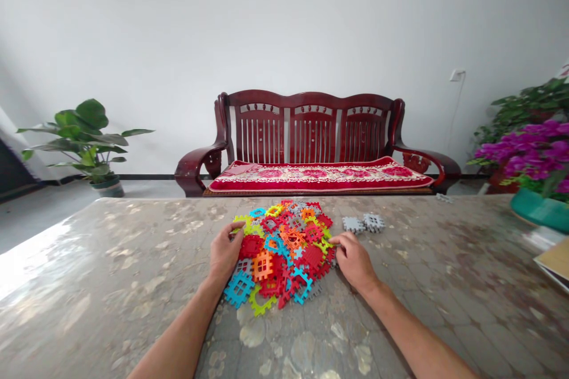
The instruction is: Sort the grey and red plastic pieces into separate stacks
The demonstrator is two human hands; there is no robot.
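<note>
A heap of flat plastic pieces with notched edges, in red, blue, orange, yellow-green and grey, lies on the patterned table (169,284). My left hand (226,251) is at the heap's left edge, its fingers bent and touching a yellow-green piece (253,227); whether it grips the piece is unclear. On the right side, my right hand (354,257) reaches the heap with its index finger stretched out beside another yellow-green piece (326,243), the other fingers curled. A blue window-shaped piece (239,289) and an orange one (262,265) lie at the near left of the heap.
Grey pieces (353,224) lie apart, right of the heap. At the table's right edge stand a teal flower pot (540,211) and a flat box (555,260). Beyond the table are a dark red wooden bench (313,130) and a potted plant (91,136).
</note>
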